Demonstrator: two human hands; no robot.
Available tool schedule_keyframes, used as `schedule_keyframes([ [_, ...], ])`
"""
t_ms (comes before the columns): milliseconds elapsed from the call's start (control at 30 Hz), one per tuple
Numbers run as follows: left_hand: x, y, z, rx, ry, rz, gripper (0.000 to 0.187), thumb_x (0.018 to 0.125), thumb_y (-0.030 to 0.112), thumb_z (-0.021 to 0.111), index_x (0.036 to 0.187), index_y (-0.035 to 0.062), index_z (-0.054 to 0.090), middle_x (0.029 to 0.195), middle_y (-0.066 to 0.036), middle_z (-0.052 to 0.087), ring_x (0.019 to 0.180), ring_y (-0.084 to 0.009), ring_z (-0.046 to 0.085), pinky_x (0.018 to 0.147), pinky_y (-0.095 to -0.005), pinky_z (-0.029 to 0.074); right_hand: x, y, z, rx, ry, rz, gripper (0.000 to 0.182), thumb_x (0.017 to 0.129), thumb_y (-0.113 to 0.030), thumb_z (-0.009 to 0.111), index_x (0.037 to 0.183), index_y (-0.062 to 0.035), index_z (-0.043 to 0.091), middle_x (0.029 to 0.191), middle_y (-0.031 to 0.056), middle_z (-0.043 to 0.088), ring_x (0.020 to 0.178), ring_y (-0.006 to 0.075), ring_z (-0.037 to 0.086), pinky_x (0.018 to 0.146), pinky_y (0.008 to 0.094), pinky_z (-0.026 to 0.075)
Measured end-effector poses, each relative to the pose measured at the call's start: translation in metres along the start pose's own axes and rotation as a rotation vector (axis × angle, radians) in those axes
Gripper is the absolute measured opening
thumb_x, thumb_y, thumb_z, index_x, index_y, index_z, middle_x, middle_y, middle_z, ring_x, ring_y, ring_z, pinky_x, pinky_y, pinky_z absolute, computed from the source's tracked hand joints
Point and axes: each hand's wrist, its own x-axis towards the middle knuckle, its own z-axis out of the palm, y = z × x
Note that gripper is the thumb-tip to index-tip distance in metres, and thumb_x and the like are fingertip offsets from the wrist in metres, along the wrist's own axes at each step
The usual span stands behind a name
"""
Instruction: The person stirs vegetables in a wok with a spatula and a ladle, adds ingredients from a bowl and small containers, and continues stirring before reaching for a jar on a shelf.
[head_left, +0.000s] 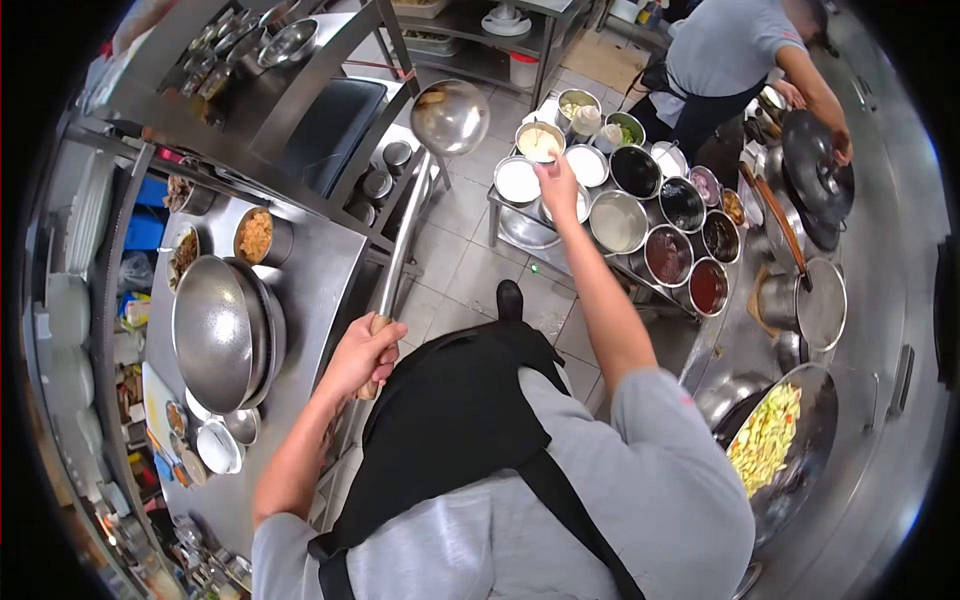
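Note:
My left hand (368, 355) grips the wooden end of a long steel ladle (450, 116), whose empty bowl points away over the floor. My right hand (556, 182) is stretched out to a cart of seasoning bowls (618, 221). Its fingers are bunched at the rim of a bowl of cream-coloured paste (540, 141), next to a bowl of white powder (517, 181). Whether it holds a small spoon is unclear. A wok (800, 470) with pale yellow and green chopped food sits at my lower right. I wear a grey shirt and a black apron.
Stacked steel mixing bowls (222, 332) and small dishes stand on the counter at left, under a shelf of containers (290, 42). Another person (725, 55) in grey works at a dark wok (812, 170) at top right. A pot with a lid (815, 303) is on the stove.

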Motion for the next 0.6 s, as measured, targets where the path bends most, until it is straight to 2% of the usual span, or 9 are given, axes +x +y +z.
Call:
schedule_keyframes([
  [67,-0.004,0.020,0.018,-0.106,0.027,-0.061,0.026,0.097,0.026,0.067,0.090,0.0095,0.048,0.061,0.003,0.045,0.039,-0.0050,0.038,0.037,-0.0227,0.033,0.074,0.020,0.023,-0.174,0.024,-0.070,0.048,0.086,-0.027,0.074,0.127,-0.0034,0.065,0.091,0.0168,0.073,0.088,0.0337,0.071,0.082,0.0433,0.054],
  [133,-0.001,0.030,0.030,-0.145,0.046,-0.083,0.021,0.096,0.022,0.065,0.093,0.0084,0.050,0.061,0.003,0.045,0.040,-0.0049,0.038,0.037,-0.0226,0.032,0.129,0.055,0.049,-0.243,-0.061,-0.110,0.040,0.089,-0.030,0.071,0.117,-0.0013,0.069,0.090,0.0194,0.073,0.089,0.0346,0.072,0.081,0.0435,0.054],
  [267,0.005,0.046,0.037,-0.197,0.056,-0.131,0.016,0.095,0.017,0.063,0.094,0.0076,0.050,0.061,0.001,0.045,0.041,-0.0066,0.040,0.039,-0.0247,0.034,0.154,0.059,0.045,-0.416,-0.074,-0.149,0.036,0.092,-0.033,0.066,0.101,0.0010,0.074,0.085,0.0216,0.073,0.085,0.0365,0.073,0.080,0.0447,0.054],
  [300,0.010,0.046,0.036,-0.214,0.041,-0.132,0.015,0.095,0.017,0.062,0.095,0.0075,0.050,0.061,0.001,0.045,0.041,-0.0068,0.041,0.039,-0.0248,0.034,0.158,0.060,0.038,-0.413,-0.107,-0.122,0.032,0.094,-0.031,0.066,0.099,-0.0003,0.075,0.079,0.0189,0.073,0.076,0.0308,0.073,0.073,0.0414,0.055],
  [333,0.014,0.045,0.034,-0.224,0.024,-0.140,0.014,0.095,0.016,0.062,0.095,0.0075,0.050,0.061,0.001,0.046,0.041,-0.0070,0.041,0.038,-0.0248,0.035,0.159,0.072,0.032,-0.274,-0.161,-0.029,0.029,0.097,-0.027,0.064,0.099,-0.0004,0.074,0.076,0.0143,0.072,0.068,0.0197,0.072,0.064,0.0356,0.055],
  [400,0.025,0.043,0.031,-0.237,0.002,-0.158,0.014,0.095,0.016,0.061,0.096,0.0070,0.050,0.062,-0.001,0.047,0.041,-0.0084,0.043,0.038,-0.0249,0.036,0.129,0.024,0.001,0.058,-0.231,0.172,0.030,0.101,-0.025,0.060,0.107,0.0014,0.072,0.082,0.0107,0.072,0.067,0.0119,0.068,0.061,0.0294,0.055],
  [467,0.038,0.049,0.028,-0.290,-0.021,-0.191,0.014,0.095,0.016,0.060,0.097,0.0067,0.050,0.062,-0.001,0.047,0.041,-0.0091,0.044,0.038,-0.0248,0.036,0.112,0.028,-0.022,-0.049,-0.229,0.106,0.028,0.102,-0.021,0.059,0.108,0.0044,0.069,0.080,0.0096,0.069,0.070,0.0116,0.067,0.061,0.0280,0.055],
  [500,0.044,0.047,0.029,-0.329,-0.010,-0.173,0.019,0.096,0.021,0.064,0.092,0.0064,0.052,0.058,-0.001,0.048,0.037,-0.0078,0.042,0.034,-0.0223,0.034,0.108,0.029,-0.030,-0.103,-0.232,0.063,0.028,0.102,-0.019,0.058,0.109,0.0059,0.068,0.080,0.0090,0.068,0.072,0.0115,0.067,0.061,0.0274,0.054],
  [600,0.054,0.055,0.028,-0.330,-0.037,-0.181,0.019,0.096,0.020,0.064,0.091,0.0064,0.051,0.058,-0.001,0.048,0.036,-0.0080,0.042,0.034,-0.0227,0.034,0.091,0.040,-0.035,0.085,-0.088,0.084,0.027,0.104,-0.017,0.054,0.111,0.0051,0.067,0.085,0.0103,0.069,0.073,0.0142,0.068,0.063,0.0280,0.056],
])
